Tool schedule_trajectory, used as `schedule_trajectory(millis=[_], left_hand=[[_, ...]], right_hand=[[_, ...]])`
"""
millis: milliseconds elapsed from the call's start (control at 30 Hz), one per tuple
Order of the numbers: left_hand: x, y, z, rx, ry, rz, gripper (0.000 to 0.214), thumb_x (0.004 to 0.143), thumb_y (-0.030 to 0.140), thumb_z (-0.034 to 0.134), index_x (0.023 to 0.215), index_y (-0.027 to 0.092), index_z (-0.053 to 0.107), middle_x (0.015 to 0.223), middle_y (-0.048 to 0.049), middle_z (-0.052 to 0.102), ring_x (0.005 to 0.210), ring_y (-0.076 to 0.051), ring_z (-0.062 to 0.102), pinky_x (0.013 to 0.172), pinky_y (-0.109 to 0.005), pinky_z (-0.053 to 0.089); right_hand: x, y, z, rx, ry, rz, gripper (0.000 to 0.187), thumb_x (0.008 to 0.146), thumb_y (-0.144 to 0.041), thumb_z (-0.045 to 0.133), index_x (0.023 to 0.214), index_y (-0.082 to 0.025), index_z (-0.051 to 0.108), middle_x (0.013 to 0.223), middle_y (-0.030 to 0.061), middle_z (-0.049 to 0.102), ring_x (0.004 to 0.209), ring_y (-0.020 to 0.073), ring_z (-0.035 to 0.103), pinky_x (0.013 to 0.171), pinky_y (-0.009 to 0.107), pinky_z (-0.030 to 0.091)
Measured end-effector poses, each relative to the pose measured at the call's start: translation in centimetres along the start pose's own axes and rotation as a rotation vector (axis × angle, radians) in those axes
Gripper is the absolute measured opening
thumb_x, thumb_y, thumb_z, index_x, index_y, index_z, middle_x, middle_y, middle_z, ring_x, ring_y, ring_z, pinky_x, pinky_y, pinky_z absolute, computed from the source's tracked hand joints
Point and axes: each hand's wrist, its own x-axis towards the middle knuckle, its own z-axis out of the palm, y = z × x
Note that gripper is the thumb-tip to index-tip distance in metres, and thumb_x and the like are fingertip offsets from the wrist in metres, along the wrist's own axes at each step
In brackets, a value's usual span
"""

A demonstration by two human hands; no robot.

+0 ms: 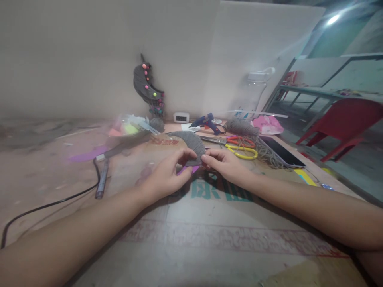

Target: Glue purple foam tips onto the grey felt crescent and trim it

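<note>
A crescent wrapped in grey yarn [193, 141] is held up over the cardboard, its curved end between my two hands. My left hand [172, 169] grips its lower part, thumb below and fingers above. At the right edge of the crescent, my right hand [223, 161] pinches with thumb and forefinger; whether a strand of yarn lies in that pinch is too small to tell. A bit of purple [194, 169] shows under the crescent, close to my left thumb.
Scissors with orange handles [239, 140], yellow-handled scissors [242, 152], grey yarn [243, 128] and a phone [281, 151] lie to the right. Behind stand a blue glue gun [208, 122] and a small clock [181, 117]. A marker [102, 181] and black cable [60, 201] lie left.
</note>
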Motion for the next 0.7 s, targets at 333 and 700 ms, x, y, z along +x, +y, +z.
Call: schedule_trajectory(millis=[333, 700], left_hand=[[0.16, 0.02, 0.05, 0.103, 0.068, 0.067, 0.022, 0.083, 0.021, 0.056, 0.105, 0.019, 0.054, 0.1, -0.003, 0.064, 0.09, -0.015, 0.06, 0.082, -0.029, 0.049], [0.36, 0.52, 0.02, 0.118, 0.076, 0.016, 0.008, 0.084, 0.024, 0.057, 0.091, 0.019, 0.055, 0.086, -0.0002, 0.064, 0.078, -0.013, 0.059, 0.072, -0.025, 0.048]], right_hand=[[0.09, 0.04, 0.03, -0.001, -0.093, -0.053, 0.022, 0.084, -0.037, 0.058, 0.076, -0.017, 0.057, 0.072, 0.0, 0.056, 0.066, 0.0124, 0.051, 0.062, 0.026, 0.041], [-0.35, -0.33, 0.38, -0.209, -0.068, -0.128, 0.015, 0.086, -0.03, 0.055, 0.079, -0.018, 0.06, 0.076, 0.002, 0.062, 0.073, 0.015, 0.056, 0.068, 0.028, 0.046]])
